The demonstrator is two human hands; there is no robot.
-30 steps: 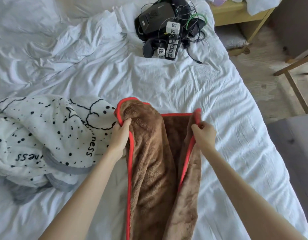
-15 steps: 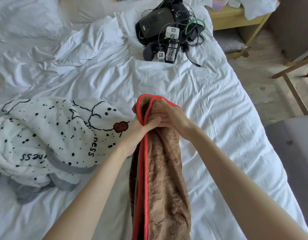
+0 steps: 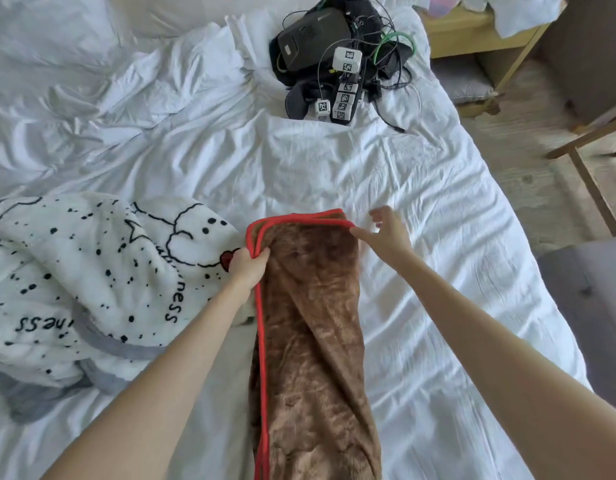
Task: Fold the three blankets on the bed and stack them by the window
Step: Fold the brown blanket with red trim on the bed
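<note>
A brown fleece blanket (image 3: pixel 310 334) with red trim lies folded lengthwise in a long strip down the middle of the white bed (image 3: pixel 421 237). My left hand (image 3: pixel 246 265) pinches its doubled red edges near the top left corner. My right hand (image 3: pixel 386 233) hovers with spread fingers at the top right corner, a fingertip near the trim, holding nothing. A white blanket (image 3: pixel 92 278) with black dots, lettering and grey border lies crumpled to the left, touching my left hand. A third blanket is not in view.
A black device with tangled cables and white tag cubes (image 3: pixel 337 60) sits at the head of the bed. A wooden bedside table (image 3: pixel 479 36) and wooden chair legs (image 3: pixel 590 161) stand on the floor at right. A grey seat (image 3: pixel 597 306) borders the bed's right side.
The blanket was held open between both hands, then its two red edges were brought together. Now the left hand alone holds them and the right hand has let go and moved right.
</note>
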